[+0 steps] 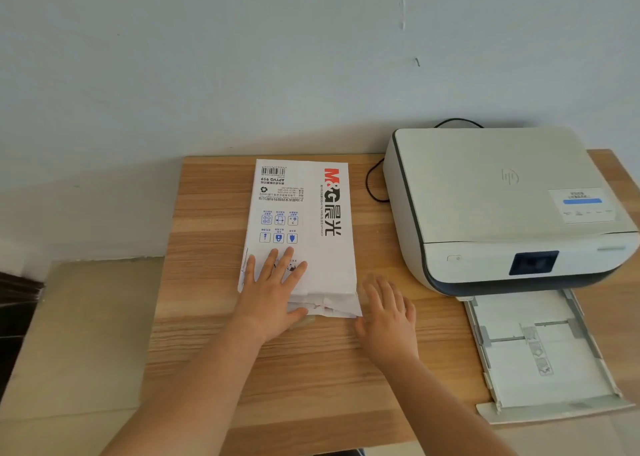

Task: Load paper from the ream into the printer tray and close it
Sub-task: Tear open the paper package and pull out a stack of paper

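Observation:
A white wrapped paper ream point(304, 213) with red and black lettering lies lengthwise on the wooden table point(214, 369), its torn near end facing me. My left hand point(273, 293) presses flat on the ream's near end, fingers spread. My right hand point(388, 313) hovers open just right of the ream's near corner, blurred. A white printer point(498, 206) stands at the right. Its paper tray point(540, 355) is pulled out toward me and holds no stack.
A black cable point(375, 185) loops on the table between the ream and the printer. A pale wall rises behind the table. Left of the table lies tiled floor with a dark object point(17, 303) at the left edge.

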The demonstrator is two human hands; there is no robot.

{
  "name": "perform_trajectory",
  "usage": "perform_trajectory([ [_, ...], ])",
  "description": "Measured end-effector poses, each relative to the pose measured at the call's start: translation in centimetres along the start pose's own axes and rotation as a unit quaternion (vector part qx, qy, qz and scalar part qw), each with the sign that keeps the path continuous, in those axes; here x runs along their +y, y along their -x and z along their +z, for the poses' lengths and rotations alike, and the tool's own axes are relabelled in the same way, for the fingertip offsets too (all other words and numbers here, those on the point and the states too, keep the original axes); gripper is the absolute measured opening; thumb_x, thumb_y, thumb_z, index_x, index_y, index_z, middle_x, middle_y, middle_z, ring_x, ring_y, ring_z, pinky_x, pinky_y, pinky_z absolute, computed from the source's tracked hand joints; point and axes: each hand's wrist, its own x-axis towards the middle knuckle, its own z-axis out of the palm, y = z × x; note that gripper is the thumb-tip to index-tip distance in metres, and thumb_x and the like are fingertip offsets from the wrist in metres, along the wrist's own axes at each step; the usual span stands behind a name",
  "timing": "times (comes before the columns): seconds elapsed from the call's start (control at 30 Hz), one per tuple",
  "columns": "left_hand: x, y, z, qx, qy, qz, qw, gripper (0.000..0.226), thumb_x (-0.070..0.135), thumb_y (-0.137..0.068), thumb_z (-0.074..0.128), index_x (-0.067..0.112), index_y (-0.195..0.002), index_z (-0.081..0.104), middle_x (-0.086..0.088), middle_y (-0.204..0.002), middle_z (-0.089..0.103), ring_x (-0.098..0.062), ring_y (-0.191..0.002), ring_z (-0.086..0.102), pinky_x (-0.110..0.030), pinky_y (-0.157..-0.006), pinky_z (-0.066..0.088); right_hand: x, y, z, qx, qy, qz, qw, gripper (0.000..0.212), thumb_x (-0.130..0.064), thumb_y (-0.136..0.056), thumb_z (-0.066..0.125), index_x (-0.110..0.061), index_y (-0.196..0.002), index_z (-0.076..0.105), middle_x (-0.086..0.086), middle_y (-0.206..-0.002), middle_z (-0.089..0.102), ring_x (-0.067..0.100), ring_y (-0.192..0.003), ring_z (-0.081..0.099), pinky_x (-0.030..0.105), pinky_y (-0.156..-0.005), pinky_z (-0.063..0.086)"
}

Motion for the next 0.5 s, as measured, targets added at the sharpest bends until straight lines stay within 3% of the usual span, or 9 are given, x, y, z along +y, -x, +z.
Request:
perform_trajectory([
  [0.23, -0.1, 0.0, 0.6, 0.009, -0.017, -0.017, 1.0, 0.087, 0.061, -0.087, 0.048, 0.035, -0.151, -0.005, 0.0, -0.159, -0.023, -0.026, -0.145, -0.024, -0.055, -0.111, -0.02, -1.6, -0.7, 0.2, 0.013, 0.04, -0.01, 0.999, 0.08, -0.042, -0.071, 0.074, -0.021, -0.139, 0.039, 0.012, -0.148, 0.041, 0.036, -0.135, 0.036, 0.06, -0.106, 0.032],
  [0.37, -0.1, 0.1, 1.0, 0.027, -0.015, -0.033, 0.999, 0.095, 0.061, -0.083, 0.055, 0.034, -0.151, -0.005, -0.001, -0.159, -0.022, -0.026, -0.145, -0.021, -0.054, -0.108, -0.024, -2.2, -1.2, 0.2, 0.015, 0.072, -0.034, 0.997, 0.089, -0.044, -0.071, 0.073, -0.021, -0.146, 0.032, 0.012, -0.156, 0.024, 0.038, -0.141, 0.026, 0.062, -0.111, 0.021],
  [0.5, -0.2, 0.0, 1.1, 0.016, -0.017, -0.037, 0.999, 0.095, 0.061, -0.084, 0.053, 0.034, -0.15, -0.009, -0.002, -0.159, -0.024, -0.026, -0.145, -0.024, -0.055, -0.109, -0.023, -2.5, -1.5, 0.4, 0.008, 0.1, -0.028, 0.995, 0.092, -0.032, -0.069, 0.075, -0.021, -0.146, 0.027, 0.009, -0.158, 0.014, 0.037, -0.143, 0.017, 0.063, -0.112, 0.011],
])
